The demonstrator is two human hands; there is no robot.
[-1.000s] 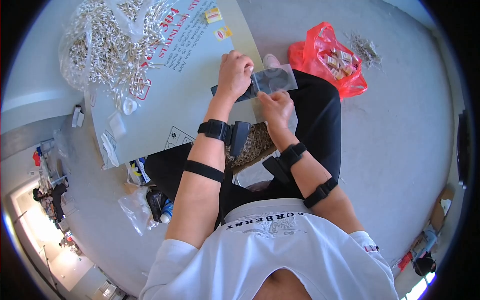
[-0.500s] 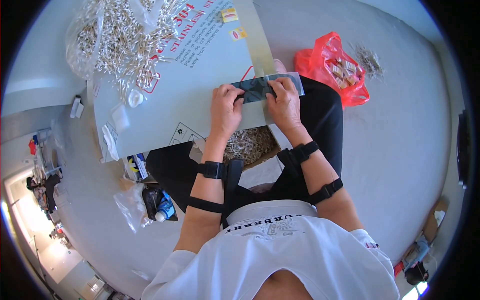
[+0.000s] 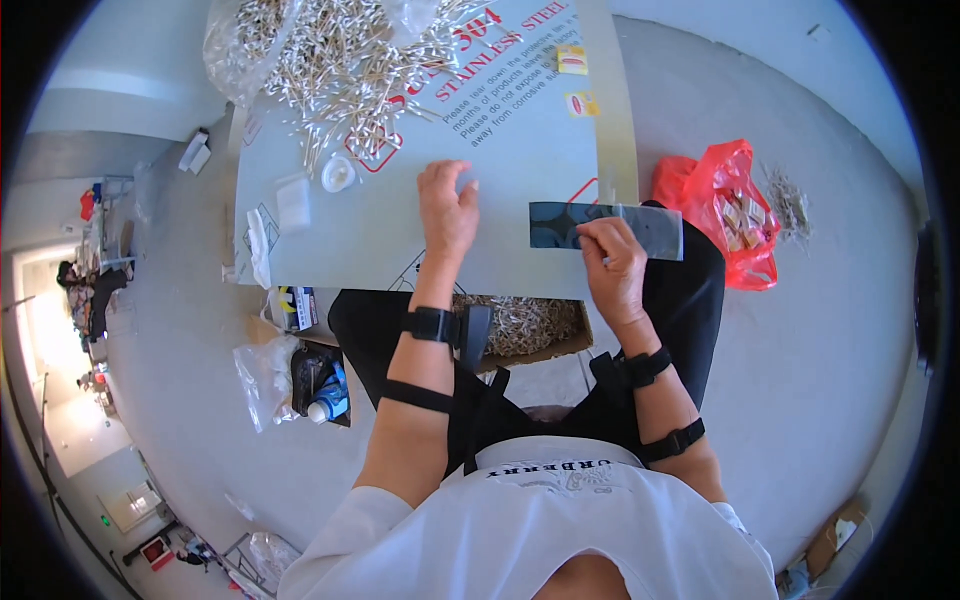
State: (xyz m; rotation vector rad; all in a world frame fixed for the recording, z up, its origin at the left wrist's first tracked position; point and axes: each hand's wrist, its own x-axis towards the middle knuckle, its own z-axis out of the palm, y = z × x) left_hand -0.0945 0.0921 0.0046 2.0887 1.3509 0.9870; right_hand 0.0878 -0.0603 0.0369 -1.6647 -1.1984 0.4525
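Observation:
My right hand (image 3: 615, 262) pinches the lower edge of a flat, dark, glossy plastic sleeve (image 3: 556, 222) with a clear end, which lies across the right edge of the table. My left hand (image 3: 448, 208) is raised over the tabletop with nothing in it, its thumb apart from its slightly bent fingers. Ahead and to the left lies a heap of loose cotton swabs (image 3: 345, 75), partly in a clear plastic bag (image 3: 240, 55). Between that heap and my left hand sits a small round white tub (image 3: 338, 174).
The table (image 3: 510, 180) has a printed sheet top. Two small yellow packets (image 3: 572, 60) lie at its right. A carton (image 3: 570, 345) of swabs stands under the near edge. On the floor at right are a red plastic bag (image 3: 745, 260) and scattered swabs (image 3: 790, 205).
My left hand has let go of the dark sleeve and moved left of it. My right hand keeps hold of the sleeve. The whole view has shifted, so the table appears farther right.

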